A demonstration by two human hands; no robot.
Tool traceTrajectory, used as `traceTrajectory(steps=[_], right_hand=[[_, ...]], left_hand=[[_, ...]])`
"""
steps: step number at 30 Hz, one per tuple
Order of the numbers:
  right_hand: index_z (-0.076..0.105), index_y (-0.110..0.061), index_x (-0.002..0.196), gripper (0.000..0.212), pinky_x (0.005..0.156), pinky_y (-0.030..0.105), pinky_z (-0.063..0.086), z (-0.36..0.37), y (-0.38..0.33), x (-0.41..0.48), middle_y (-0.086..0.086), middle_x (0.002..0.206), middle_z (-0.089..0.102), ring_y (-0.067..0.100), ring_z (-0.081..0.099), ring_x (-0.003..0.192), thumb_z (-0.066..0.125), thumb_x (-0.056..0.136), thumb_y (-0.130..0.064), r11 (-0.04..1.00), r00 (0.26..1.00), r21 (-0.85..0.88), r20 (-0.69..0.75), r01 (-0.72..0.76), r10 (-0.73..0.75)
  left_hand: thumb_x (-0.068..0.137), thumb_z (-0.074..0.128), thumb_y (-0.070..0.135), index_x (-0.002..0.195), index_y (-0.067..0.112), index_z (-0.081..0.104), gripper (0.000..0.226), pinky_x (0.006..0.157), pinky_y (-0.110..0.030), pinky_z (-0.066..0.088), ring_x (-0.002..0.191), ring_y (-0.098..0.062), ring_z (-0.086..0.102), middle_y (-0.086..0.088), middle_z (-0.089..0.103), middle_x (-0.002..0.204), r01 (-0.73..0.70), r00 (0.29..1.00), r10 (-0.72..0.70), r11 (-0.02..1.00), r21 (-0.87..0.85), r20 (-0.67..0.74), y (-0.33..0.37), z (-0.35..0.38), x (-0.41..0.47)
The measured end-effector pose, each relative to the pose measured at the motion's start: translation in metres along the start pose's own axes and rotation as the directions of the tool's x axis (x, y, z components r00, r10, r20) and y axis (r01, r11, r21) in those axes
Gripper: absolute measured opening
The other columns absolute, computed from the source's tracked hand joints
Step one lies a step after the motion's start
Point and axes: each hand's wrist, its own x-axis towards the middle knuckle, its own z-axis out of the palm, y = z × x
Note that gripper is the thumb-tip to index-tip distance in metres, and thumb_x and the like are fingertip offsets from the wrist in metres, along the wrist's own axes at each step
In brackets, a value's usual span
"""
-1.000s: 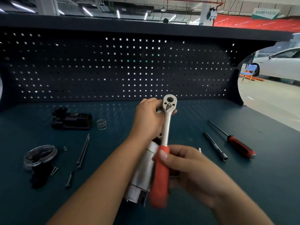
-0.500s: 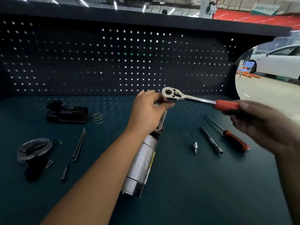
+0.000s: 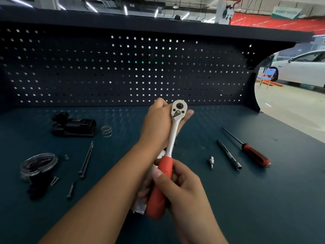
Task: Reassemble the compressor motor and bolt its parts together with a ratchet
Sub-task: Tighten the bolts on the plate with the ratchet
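Compressor motor [image 3: 140, 207], a stiff, likely heavy, slick metal cylinder slanting up from the table [image 3: 246, 208], is gripped near its top by the left hand [image 3: 158, 120]; the right hand [image 3: 177, 189] clamps the ratchet [image 3: 173, 138] by its red handle.

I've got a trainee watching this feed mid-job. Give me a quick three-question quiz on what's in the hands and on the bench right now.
1. True or false: the right hand grips the ratchet by its red handle while the left hand holds the motor.
2. What lies on the bench right beside the black housing? A) a spring B) a hammer C) a roll of tape
3. Fill in: the screwdriver lies on the person's ____ side of the bench.

Key: 1 true; 2 A; 3 right.
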Motion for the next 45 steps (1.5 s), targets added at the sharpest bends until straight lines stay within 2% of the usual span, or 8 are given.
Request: traceTrajectory(steps=[4, 9, 13, 21, 28, 33, 37, 45], right_hand=[[0.059, -0.004, 0.1, 0.01, 0.052, 0.029, 0.053, 0.003, -0.005, -0.001, 0.014, 0.067, 0.066, 0.026, 0.065, 0.055, 0.06, 0.089, -0.005, 1.0, 0.999, -0.02, 0.036, 0.018, -0.017], [0.061, -0.009, 0.096, 0.012, 0.051, 0.03, 0.053, -0.004, -0.008, -0.002, 0.013, 0.067, 0.066, 0.027, 0.064, 0.054, 0.062, 0.084, -0.01, 0.999, 0.999, -0.041, 0.028, -0.022, 0.023], [0.059, -0.008, 0.102, 0.038, 0.043, 0.029, 0.05, -0.032, -0.029, -0.005, 0.012, 0.065, 0.064, 0.027, 0.059, 0.044, 0.067, 0.068, -0.024, 0.98, 0.993, -0.173, 0.052, -0.095, 0.105], [0.072, -0.018, 0.082, 0.028, 0.033, 0.016, 0.029, -0.119, -0.12, 0.016, 0.012, 0.067, 0.064, 0.012, 0.046, 0.039, 0.078, 0.055, -0.013, 0.815, 0.988, -0.572, 0.045, -0.094, 0.145], [0.064, -0.003, 0.087, 0.018, 0.043, 0.013, 0.049, -0.156, -0.152, 0.052, 0.014, 0.072, 0.068, 0.009, 0.062, 0.045, 0.049, 0.088, -0.012, 0.954, 0.993, -0.298, -0.093, 0.041, -0.072], [0.066, -0.008, 0.07, 0.036, 0.038, 0.019, 0.016, -0.151, -0.12, 0.035, 0.014, 0.046, 0.047, 0.015, 0.03, 0.031, 0.05, 0.086, -0.036, 0.848, 0.981, -0.516, -0.193, -0.122, 0.024], [0.06, -0.015, 0.073, 0.032, 0.042, 0.026, 0.029, -0.112, -0.071, 0.01, 0.027, 0.077, 0.048, 0.03, 0.049, 0.051, 0.051, 0.09, -0.04, 0.812, 0.979, -0.563, 0.027, -0.153, 0.204], [0.048, -0.014, 0.096, 0.024, 0.038, 0.019, 0.037, -0.018, -0.007, -0.012, 0.011, 0.063, 0.066, 0.015, 0.049, 0.038, 0.054, 0.094, -0.037, 0.933, 0.944, -0.33, 0.234, -0.146, 0.231]], left_hand=[[0.086, 0.047, 0.06, 0.057, 0.031, 0.045, 0.042, 0.052, -0.026, 0.031, 0.074, -0.02, 0.045, 0.004, 0.041, 0.07, -0.046, 0.997, 0.057, 0.982, 0.184, -0.056, 0.0, 0.002, 0.007], [0.09, 0.036, 0.053, 0.084, 0.016, 0.07, 0.051, 0.081, -0.035, 0.032, 0.091, -0.022, 0.045, 0.001, 0.055, 0.085, -0.109, 0.992, 0.128, 0.91, 0.4, -0.02, -0.009, 0.011, 0.013], [0.093, 0.038, 0.05, 0.06, 0.021, 0.048, 0.045, 0.077, -0.033, 0.034, 0.081, -0.024, 0.057, 0.007, 0.056, 0.064, 0.011, 0.987, -0.042, 0.981, 0.196, 0.153, -0.012, 0.007, 0.018], [0.09, 0.045, 0.038, 0.088, 0.018, 0.064, 0.028, 0.061, -0.03, 0.038, 0.078, -0.025, 0.056, 0.0, 0.062, 0.081, 0.082, 0.935, -0.163, 0.963, 0.255, 0.315, -0.009, 0.002, 0.021], [0.089, 0.042, 0.042, 0.082, 0.017, 0.065, 0.034, 0.075, -0.034, 0.045, 0.086, -0.026, 0.06, -0.001, 0.067, 0.089, 0.08, 0.944, -0.139, 0.976, 0.203, 0.298, -0.006, 0.001, 0.02], [0.09, 0.04, 0.048, 0.085, 0.018, 0.066, 0.04, 0.072, -0.034, 0.045, 0.084, -0.026, 0.06, -0.001, 0.067, 0.088, 0.111, 0.943, -0.168, 0.972, 0.205, 0.287, -0.011, 0.003, 0.022], [0.091, 0.038, 0.044, 0.076, 0.017, 0.063, 0.039, 0.061, -0.031, 0.04, 0.065, -0.02, 0.054, 0.004, 0.056, 0.065, 0.086, 0.944, -0.169, 0.955, 0.283, 0.284, -0.012, 0.006, 0.024], [0.091, 0.03, 0.062, 0.052, 0.017, 0.039, 0.06, 0.059, -0.032, 0.045, 0.059, -0.025, 0.055, -0.003, 0.051, 0.052, 0.056, 0.976, -0.098, 0.976, 0.212, 0.193, 0.002, 0.004, 0.017]])
